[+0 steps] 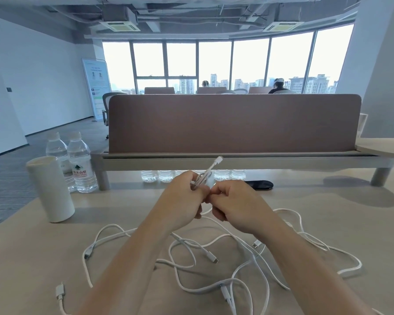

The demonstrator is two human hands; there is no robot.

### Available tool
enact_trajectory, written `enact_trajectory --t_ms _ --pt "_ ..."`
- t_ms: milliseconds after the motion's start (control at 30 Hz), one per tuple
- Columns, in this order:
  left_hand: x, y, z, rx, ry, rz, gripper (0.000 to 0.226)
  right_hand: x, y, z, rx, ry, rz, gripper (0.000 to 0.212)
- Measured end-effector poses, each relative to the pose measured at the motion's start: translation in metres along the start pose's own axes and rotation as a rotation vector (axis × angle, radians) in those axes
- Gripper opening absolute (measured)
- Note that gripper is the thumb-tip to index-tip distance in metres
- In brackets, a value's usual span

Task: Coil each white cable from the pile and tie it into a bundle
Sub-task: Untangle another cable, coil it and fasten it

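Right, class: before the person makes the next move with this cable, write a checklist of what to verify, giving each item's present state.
1. Left hand grips the coiled cable: ok.
2. Right hand pinches its loose strand: ok.
3. Connector pokes free above the coil: ok.
4. Strand untangled from the pile: cannot tell.
5. Tie around the coiled cable: not ok, none visible.
6. White cup stands apart from the cables: ok.

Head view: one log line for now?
left hand: grips folded white cable | right hand: pinches same cable | pile: loose on table
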State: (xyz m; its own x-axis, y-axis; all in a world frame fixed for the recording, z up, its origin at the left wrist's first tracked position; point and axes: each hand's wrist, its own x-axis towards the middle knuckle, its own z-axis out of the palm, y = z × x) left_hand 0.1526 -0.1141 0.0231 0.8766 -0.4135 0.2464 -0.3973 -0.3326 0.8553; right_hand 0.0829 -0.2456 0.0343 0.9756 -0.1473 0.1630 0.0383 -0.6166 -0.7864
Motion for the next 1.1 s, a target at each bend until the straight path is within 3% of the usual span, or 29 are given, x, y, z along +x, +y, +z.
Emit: enact_trajectory --t_ms 200,433,633,867,1100 --pt "0.001 -0.003 0.0 -0.12 0.069 -0.09 0.012 -0.001 0.0 0.004 0.118 0.036 0.027 0.024" --pt "0.002 -0.007 0.005 -0.079 0.158 -0.067 0.014 -0.003 0.001 0.0 0.128 0.017 0.021 0.023" --pt "0.003 -0.005 0.013 -0.072 0.104 -0.089 0.01 0.002 0.015 -0.011 -0.036 -0.124 0.019 0.019" --pt "-0.002 0.001 0.017 -0.073 0.071 -0.095 0.01 0.006 0.012 -0.004 -0.073 0.036 -0.009 0.02" --pt "-0.028 0.005 -0.009 -0.153 0.172 -0.131 0.014 -0.01 -0.012 0.012 0.171 0.025 -0.046 0.015"
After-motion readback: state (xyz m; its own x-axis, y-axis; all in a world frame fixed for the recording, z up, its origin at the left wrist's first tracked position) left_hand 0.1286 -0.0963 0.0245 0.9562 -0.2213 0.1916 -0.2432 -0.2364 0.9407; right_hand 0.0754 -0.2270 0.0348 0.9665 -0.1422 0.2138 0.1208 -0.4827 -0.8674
